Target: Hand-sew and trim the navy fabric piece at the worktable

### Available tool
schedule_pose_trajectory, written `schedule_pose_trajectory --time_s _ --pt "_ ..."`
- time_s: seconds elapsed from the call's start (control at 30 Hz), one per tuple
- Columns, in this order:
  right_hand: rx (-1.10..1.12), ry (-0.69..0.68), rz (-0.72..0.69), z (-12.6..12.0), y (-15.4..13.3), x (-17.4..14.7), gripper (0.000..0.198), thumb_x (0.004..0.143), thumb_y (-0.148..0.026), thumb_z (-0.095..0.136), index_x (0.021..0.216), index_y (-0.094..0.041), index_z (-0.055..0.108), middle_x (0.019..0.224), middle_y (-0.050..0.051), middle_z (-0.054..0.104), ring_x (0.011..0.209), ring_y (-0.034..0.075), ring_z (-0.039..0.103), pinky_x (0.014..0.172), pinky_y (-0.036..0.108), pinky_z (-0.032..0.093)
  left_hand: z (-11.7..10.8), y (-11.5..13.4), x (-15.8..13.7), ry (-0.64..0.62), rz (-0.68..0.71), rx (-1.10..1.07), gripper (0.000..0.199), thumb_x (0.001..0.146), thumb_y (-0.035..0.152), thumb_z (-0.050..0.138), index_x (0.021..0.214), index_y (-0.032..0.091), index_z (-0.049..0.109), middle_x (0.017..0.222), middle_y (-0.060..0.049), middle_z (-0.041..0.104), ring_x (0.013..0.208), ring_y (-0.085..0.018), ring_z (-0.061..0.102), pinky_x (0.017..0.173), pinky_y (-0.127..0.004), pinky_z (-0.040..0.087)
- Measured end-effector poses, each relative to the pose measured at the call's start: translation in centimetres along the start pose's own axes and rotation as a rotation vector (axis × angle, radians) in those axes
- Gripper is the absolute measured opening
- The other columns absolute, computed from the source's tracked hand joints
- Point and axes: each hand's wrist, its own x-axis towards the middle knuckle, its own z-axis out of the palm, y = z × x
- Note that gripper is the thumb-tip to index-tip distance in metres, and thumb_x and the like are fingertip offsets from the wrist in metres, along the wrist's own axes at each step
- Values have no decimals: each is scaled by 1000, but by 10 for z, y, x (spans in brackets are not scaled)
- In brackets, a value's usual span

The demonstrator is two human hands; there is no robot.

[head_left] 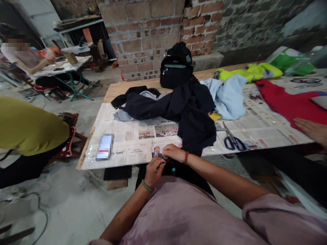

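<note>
At the table's front edge, my left hand (154, 172) is closed in a pinch, with a tiny dark bit showing at its fingertips. My right hand (174, 153) is curled closed just beside it, close over the newspaper (138, 153); what its fingers hold is hidden. Just beyond my hands lies a crumpled dark navy garment (196, 126), one part of it reaching down to the front edge. Scissors with dark blue handles (233, 141) rest to the right of that cloth. A phone with a lit screen (104, 146) lies to the left.
Behind the garment stands a black backpack (176, 69). Light blue cloth (231, 95), a yellow-green garment (252, 71) and red cloth (293, 102) spread rightward, where another person's hand (311, 129) rests. A person in a mustard top (30, 124) sits at left.
</note>
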Motion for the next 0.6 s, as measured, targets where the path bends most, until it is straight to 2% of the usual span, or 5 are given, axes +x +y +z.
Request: schedule_pose_trajectory --time_s 0.37,0.5,0.6 --pt "-9 20 24 1 0 -4 20 63 -22 49 45 -15 47 42 -4 45 44 6 38 43 18 29 5 2 -1 72 -36 4 12 81 15 49 83 19 60 76 -3 60 75 -14 57 69 -27 47" --pt "-31 21 28 9 5 -8 30 66 -31 52 44 -16 38 40 -8 29 42 4 24 41 18 17 3 -5 0 131 -106 -2 11 80 16 51 85 19 60 79 -3 60 76 -14 57 69 -27 46" --pt "-59 30 8 9 7 -8 32 69 -36 51 47 -15 41 42 -7 31 43 5 27 42 19 19 0 -9 2 110 -170 -53 10 78 16 52 82 19 61 77 -2 59 74 -14 56 69 -26 45"
